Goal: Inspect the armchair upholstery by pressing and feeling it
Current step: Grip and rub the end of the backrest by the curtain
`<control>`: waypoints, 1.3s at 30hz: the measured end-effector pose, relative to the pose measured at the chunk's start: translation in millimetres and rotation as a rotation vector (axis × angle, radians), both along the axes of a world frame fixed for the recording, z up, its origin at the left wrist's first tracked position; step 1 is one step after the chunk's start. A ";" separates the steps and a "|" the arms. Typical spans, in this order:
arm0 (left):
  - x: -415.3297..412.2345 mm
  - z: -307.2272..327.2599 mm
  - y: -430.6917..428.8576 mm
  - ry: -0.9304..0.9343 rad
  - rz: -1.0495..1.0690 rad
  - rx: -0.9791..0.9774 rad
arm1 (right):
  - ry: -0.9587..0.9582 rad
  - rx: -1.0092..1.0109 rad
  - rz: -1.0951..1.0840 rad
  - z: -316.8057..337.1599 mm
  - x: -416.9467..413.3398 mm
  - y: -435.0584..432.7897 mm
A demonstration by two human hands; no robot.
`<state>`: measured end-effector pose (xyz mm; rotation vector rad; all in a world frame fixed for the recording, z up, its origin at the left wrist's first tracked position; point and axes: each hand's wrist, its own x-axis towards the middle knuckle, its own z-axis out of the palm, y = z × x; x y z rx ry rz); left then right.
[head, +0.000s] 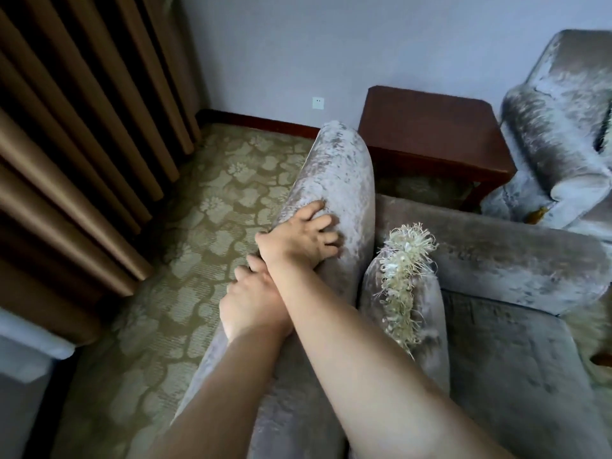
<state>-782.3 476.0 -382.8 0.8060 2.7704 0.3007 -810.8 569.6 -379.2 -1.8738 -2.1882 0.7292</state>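
Subject: grey crushed-velvet armchair (pixel 496 253), occupying the centre and near right of the scene. Its left armrest (pixel 334 180) runs from the near edge away toward the far wall.

Right hand (pixel 298 235): set on top of the armrest about midway along. The fingers are spread and bent, with their tips dug into the velvet, and the thumb is hooked over the left edge. It is clenched on the padding.

Left hand (pixel 250 299): just nearer, against the armrest's left outer face, knuckles bent toward the fabric. The right forearm lies across its wrist (the fingertips are hidden), so I cannot tell whether it is grasping.

Fringed cushion (pixel 404 286): standing on the seat (pixel 516 369), against the armrest's inner side.

Surroundings: dark wooden side table (pixel 430 127) on the far right, with a second armchair (pixel 559 127) beyond it. Brown curtain (pixel 66 154) on the left. Patterned carpet (pixel 198 210).
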 end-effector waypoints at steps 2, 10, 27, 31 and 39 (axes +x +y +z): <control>0.1 2.2 6.6 -0.004 0.048 -0.004 | -0.035 -0.066 0.044 7.3 1.5 4.1; 3.9 -5.9 4.6 0.122 0.033 0.041 | -0.040 0.037 0.149 3.3 15.7 3.7; 5.2 2.5 8.7 0.097 0.013 0.103 | -0.002 0.052 0.141 6.1 15.9 10.5; 4.9 10.4 17.2 0.074 0.035 0.081 | -0.011 0.029 0.147 13.4 16.6 20.0; 6.3 15.4 35.2 0.026 0.051 0.057 | -0.006 0.035 0.159 19.8 23.5 36.2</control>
